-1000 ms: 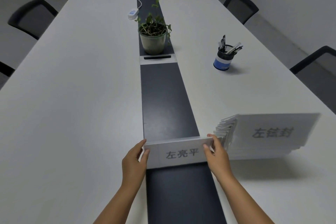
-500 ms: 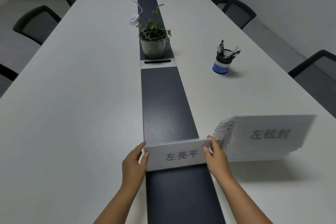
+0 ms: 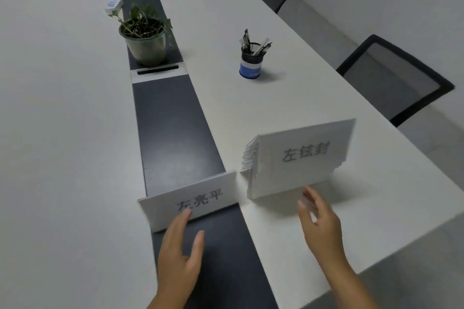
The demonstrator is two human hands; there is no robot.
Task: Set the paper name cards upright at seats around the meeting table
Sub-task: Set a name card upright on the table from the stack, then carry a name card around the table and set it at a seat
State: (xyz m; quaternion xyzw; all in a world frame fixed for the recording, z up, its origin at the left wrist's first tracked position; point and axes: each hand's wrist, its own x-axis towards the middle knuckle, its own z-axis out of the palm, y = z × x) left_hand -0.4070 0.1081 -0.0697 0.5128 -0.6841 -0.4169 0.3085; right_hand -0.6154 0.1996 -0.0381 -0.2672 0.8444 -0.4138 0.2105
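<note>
Folded white paper name card (image 3: pixel 190 199) stands upright.

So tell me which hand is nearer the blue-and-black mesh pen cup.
Right. The right hand sits below the pen cup, by the card stack; the left hand lies farther, over the dark centre strip.

Potted plant (image 3: pixel 144 40) on the dark strip; pen cup (image 3: pixel 251 60) right; chair (image 3: pixel 395 80) beyond
</note>
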